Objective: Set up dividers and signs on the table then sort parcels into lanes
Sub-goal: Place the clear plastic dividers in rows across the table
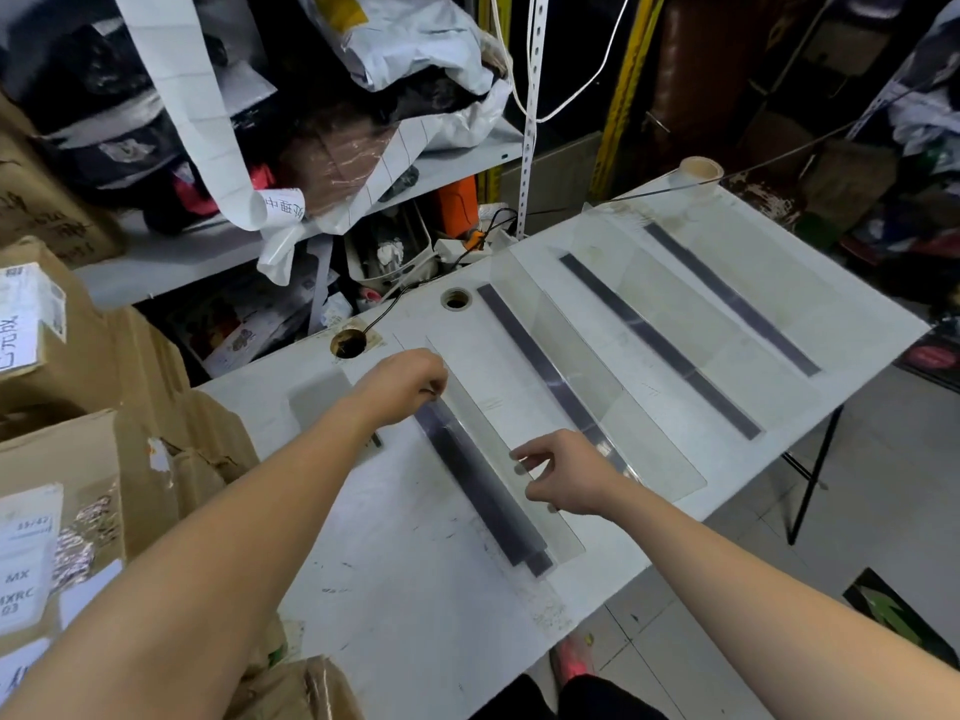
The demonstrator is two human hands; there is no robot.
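Forearms reach over the table (pixel 405 589). Left hand (pixel 405 384) pinches the far end of the nearest divider (pixel 488 491); right hand (pixel 563 478) curls round its clear upper edge. Three further dividers (pixel 660 345) stand beyond. No signs visible; parcels (pixel 78 356) sit stacked off-table, left. Setup judged part done, sorting not begun.

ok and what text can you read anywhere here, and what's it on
"MX", "MXRC 03": white label on the lower-left cardboard box; digits above them blurred.
Handwritten characters on the curled paper strip: unreadable.
Large print on the upper-left box label: blurred.
Nearest divider, table: no text.
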